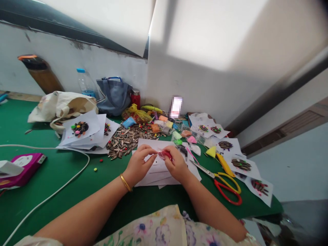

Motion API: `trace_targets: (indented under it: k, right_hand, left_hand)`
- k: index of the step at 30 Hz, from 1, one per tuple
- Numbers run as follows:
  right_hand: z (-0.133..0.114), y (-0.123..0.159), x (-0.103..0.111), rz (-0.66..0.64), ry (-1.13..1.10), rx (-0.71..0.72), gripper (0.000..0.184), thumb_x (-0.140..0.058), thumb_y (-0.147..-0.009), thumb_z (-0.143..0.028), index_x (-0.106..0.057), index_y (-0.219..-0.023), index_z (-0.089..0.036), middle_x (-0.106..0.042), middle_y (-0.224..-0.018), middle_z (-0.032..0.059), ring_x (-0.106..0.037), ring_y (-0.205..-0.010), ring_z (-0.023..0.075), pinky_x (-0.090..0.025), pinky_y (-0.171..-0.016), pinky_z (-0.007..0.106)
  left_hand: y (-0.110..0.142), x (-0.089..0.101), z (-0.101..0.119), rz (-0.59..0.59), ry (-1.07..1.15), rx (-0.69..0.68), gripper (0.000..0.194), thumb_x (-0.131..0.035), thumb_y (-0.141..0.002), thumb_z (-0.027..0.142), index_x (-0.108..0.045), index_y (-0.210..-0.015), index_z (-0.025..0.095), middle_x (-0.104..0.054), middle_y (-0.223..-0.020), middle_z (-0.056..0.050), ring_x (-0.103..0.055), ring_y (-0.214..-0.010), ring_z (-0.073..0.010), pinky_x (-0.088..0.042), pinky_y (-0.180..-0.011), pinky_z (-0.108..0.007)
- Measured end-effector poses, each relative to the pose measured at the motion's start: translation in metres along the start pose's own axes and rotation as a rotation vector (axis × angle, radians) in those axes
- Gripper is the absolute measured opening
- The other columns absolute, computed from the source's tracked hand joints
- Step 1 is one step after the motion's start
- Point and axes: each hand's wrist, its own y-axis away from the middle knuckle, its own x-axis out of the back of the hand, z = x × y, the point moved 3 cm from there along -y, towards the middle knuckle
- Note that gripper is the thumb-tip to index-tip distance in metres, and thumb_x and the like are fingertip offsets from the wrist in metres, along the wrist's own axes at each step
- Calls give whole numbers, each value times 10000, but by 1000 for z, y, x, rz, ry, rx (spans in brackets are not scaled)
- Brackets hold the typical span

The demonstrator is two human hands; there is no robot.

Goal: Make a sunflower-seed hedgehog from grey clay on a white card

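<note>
- Both hands meet above a stack of white paper sheets [157,177], thumbs and index fingers drawn close together.
- Far left of the left hand sits a magenta cardboard box [29,172].
- Beyond the left hand, slightly leftward, spreads a loose heap of striped sunflower seeds [128,138].
- Left hand [138,165]: narrow pinch, fingertips at the clear, left end of the small red packet in clear plastic [167,155].
- That packet lies between the hands, its long axis running roughly crosswise; the red bulk is nearer the right hand.
- Right hand [176,164]: holding the red part between thumb and curled fingers.
- Right of the right hand, open scissors with red and yellow handles [214,175] point their blades back towards it.
- Farther right lie seed-covered white papers [242,164].
</note>
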Motion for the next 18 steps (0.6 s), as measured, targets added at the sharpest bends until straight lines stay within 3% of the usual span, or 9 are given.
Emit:
trace_targets:
  k: [11, 18]
  right_hand:
    - [0, 7, -4, -64, 22, 60, 185, -425, -872, -166, -555, -1001, -196, -589, -941, 60, -544, -885, 194, -438, -819, 309]
    - [-1, 8, -7, -49, 23, 114, 169, -432, -862, -148, -555, -968, -193, -583, -905, 57, -534, -859, 195, -435, -788, 315]
  left_hand:
    - [2, -5, -7, 2, -53, -11, 183, -632, -881, 329, -733, -1003, 238, -593, -888, -23, -575, -849, -155, -474, -793, -287]
    - [0, -6, -10, -59, -140, 16, 108, -669, -852, 288, -760, -873, 233, -631, -820, -17, -592, -774, -153, -456, -734, -288]
